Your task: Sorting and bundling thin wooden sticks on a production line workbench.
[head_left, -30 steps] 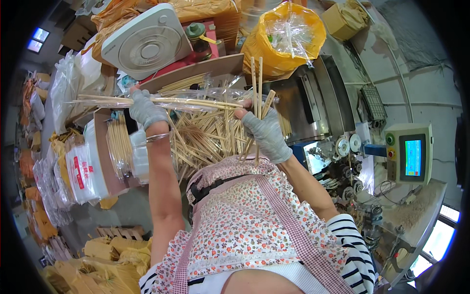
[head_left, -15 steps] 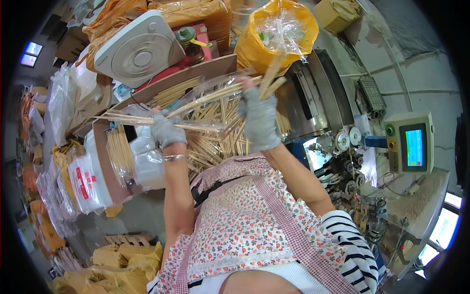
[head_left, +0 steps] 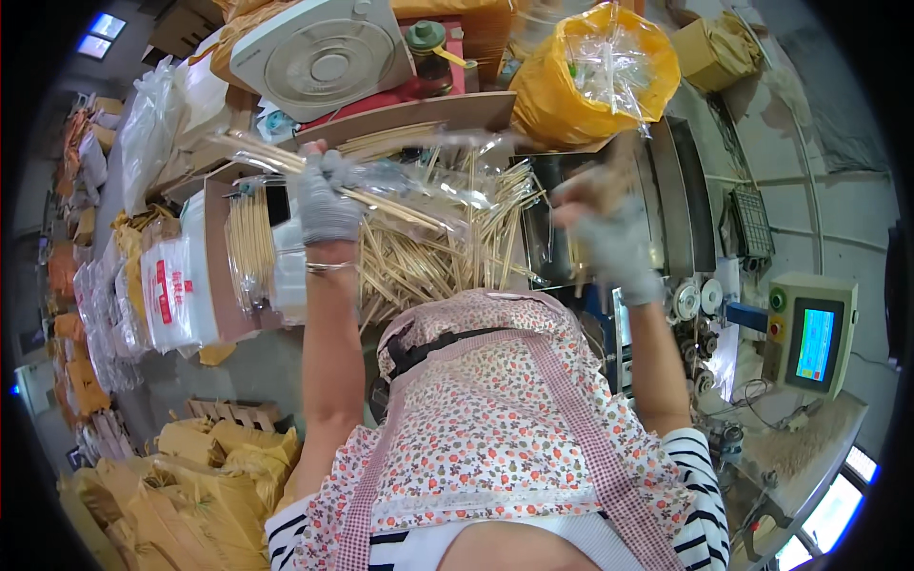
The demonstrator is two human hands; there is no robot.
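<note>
Wooden sticks [head_left: 394, 206] gripped in left hand [head_left: 329, 202], ends jutting either side.

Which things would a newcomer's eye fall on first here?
Probably the big pile of loose pale sticks in the middle, just beyond the floral apron, with the left hand gripping a few sticks at its left. Next may come the bright yellow bag at the top, right of centre, and the lit blue screen at the right.

a white box fan [head_left: 322, 65] sits beside a green-lidded jar [head_left: 428, 59]; right of them stands a big yellow bag [head_left: 552, 103]. at far right, a control panel [head_left: 783, 357] shows a lit blue screen [head_left: 816, 347]; wrapped yellow parcels [head_left: 190, 500] lie heaped at lower left, near a wooden pallet [head_left: 233, 412]
</note>
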